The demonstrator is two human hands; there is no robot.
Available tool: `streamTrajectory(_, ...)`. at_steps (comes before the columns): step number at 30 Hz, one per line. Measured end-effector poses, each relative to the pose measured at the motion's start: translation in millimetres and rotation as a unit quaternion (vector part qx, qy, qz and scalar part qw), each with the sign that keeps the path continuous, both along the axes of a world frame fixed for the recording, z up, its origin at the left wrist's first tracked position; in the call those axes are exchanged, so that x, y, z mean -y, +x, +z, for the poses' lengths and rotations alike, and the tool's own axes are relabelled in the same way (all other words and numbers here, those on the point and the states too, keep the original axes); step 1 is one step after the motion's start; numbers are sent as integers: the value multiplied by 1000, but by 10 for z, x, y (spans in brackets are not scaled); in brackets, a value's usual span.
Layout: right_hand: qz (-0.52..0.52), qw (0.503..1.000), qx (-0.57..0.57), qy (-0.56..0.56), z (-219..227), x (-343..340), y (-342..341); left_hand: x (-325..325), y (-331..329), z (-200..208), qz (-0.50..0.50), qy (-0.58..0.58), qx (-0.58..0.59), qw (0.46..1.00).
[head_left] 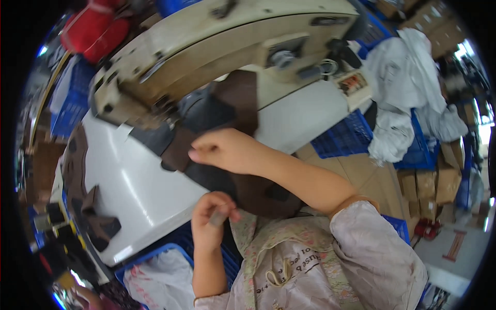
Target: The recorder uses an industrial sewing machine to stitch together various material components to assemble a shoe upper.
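Dark brown and black pieces of leather-like material [245,98] lie under the head of a cream sewing machine [206,62] and hang over the table edge toward my lap. My right hand [222,150] is above this material, its fingers curled together close to the machine's needle area [168,111]. Whether anything is pinched in it is hidden. Nearer to me, my left hand [209,217] is beside the table's front edge with its fingers bent inward. A small greyish patch [218,218] shows at its fingers, too blurred to name.
More brown cut pieces [95,217] hang at the white table's [139,181] left edge. A blue crate with white cloth [160,274] stands below it. At right are a blue crate [343,135], a heap of white cloth [405,77] and cardboard boxes [434,181].
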State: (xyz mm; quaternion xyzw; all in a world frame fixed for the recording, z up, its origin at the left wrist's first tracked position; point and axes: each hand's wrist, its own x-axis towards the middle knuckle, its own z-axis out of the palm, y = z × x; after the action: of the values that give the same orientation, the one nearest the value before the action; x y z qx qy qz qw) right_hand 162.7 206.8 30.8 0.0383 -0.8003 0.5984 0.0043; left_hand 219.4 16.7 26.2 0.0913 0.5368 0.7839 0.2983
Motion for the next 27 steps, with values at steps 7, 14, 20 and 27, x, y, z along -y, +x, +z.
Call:
streamTrajectory(7, -407, 795, 50, 447, 223, -2575, 1102, -73, -29, 61, 33, 158, 141, 977)
streamTrajectory(14, -174, 852, -21, 494, -229, -3565, 1166, -97, -31, 57, 21, 287, 253, 924)
streamTrajectory(20, -244, 853, -99, 450, -121, -3311, 1283, -291, -34, 167, 32, 289, 264, 919)
streamTrajectory(27, -108, 993, 35, -15, 396, -1495, 1472, -379, 27, 132, 20, 208, 168, 963)
